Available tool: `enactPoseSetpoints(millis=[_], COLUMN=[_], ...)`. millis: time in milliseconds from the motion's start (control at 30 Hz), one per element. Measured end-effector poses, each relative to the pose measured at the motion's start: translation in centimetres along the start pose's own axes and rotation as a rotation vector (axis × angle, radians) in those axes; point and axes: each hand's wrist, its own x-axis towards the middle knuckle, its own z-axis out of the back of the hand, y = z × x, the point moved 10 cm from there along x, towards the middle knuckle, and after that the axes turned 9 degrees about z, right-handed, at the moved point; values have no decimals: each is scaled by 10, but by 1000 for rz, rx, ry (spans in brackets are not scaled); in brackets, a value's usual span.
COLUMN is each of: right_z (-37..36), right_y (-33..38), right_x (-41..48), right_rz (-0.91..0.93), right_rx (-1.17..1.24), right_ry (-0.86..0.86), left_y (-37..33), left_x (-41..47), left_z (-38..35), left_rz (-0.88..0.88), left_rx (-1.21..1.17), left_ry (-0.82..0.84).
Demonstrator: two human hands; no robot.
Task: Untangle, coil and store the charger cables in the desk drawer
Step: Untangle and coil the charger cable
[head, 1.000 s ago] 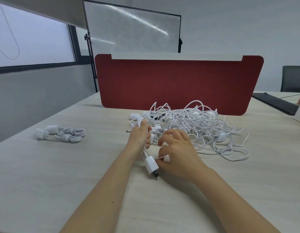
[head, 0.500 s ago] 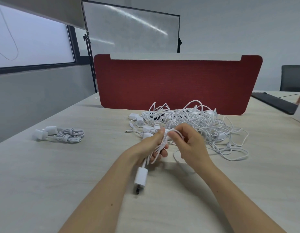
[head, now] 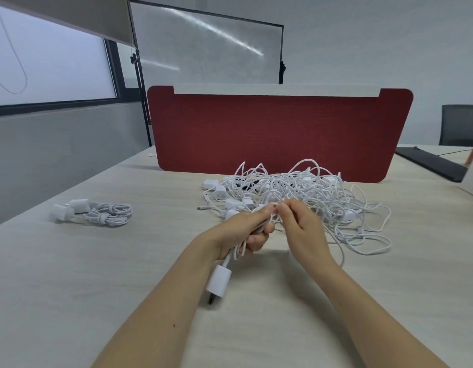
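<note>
The left hand (head: 243,233) is closed around a bunch of cable loops with the plug (head: 218,282) dangling toward the person, while the right hand (head: 300,229), just right of it, pinches the strand running back to the cable pile (head: 309,197) beyond.

Tangled cable pile (head: 304,197) at twelve o'clock on desk (head: 70,274), directly before divider panel (head: 277,134). Coiled cables (head: 108,213) at ten o'clock, well apart from pile. Both hands at centre, just before pile. Charger plug (head: 218,281) below left hand (head: 240,235). Keyboard (head: 431,163) at two o'clock.
</note>
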Motion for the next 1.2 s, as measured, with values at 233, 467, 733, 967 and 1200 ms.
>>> enactPoseSetpoints(millis=[233, 467, 733, 967, 1200], right_z=[-17, -34, -43, -44, -29], right_y=[6, 9, 32, 11, 3], right_x=[-10, -13, -16, -19, -13], right_rz=[58, 96, 268, -271, -295], right_rx=[-273, -354, -602, 566, 557], right_ry=[189, 313, 358, 324, 213], left_y=[-8, 4, 19, 21, 20], left_x=[7, 10, -6, 0, 5], left_z=[48, 51, 96, 91, 34], left_rz=[-206, -144, -155, -9, 96], left_rx=[-271, -743, -791, -388, 12], left_ry=[-384, -321, -595, -501, -207])
